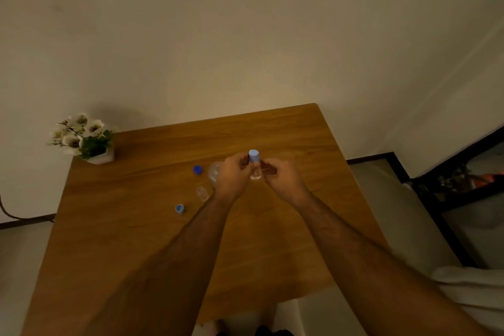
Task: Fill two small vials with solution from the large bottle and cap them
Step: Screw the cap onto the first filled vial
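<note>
A wooden desk (152, 226) is filling the lower middle of the frame. At its centre the left hand (231, 177) and right hand (283, 176) are both pinching a small vial (255, 174) with a light blue cap (253, 156) between their fingers. Left of them are lying a large clear bottle (214, 173), a second vial (202, 193), a dark blue cap (197, 169) and another light blue cap (179, 209).

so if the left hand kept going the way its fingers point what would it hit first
The left hand points up and right at the vial with the light blue cap, which its fingers already touch. Past that is the right hand. Depth is unclear.
</note>
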